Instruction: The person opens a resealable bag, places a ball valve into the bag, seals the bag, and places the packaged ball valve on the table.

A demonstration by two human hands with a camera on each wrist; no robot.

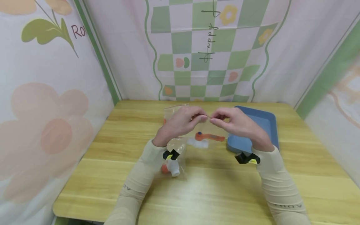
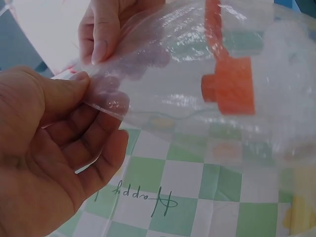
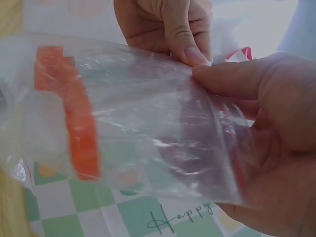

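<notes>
A clear zip bag [image 3: 133,113] hangs from both hands above the table, its top edge pinched between thumbs and fingertips. My left hand [image 1: 184,120] grips the edge on one side. Close beside it, my right hand [image 1: 237,122] pinches the same edge, the two thumbs almost meeting. Inside the bag lies an orange lever-like piece [image 2: 236,86] with a round collar, next to a whitish part [image 2: 289,84] blurred by the plastic. A red strip runs along the bag's mouth in the right wrist view. Some fingers show through the film.
Behind and below my left arm, another clear bag [image 1: 181,167] lies on the wooden table [image 1: 112,150], with a white pipe-like piece [image 1: 174,168] and an orange part in it. At the right stands a blue tray [image 1: 271,120], partly behind my right hand. Printed curtains surround the table.
</notes>
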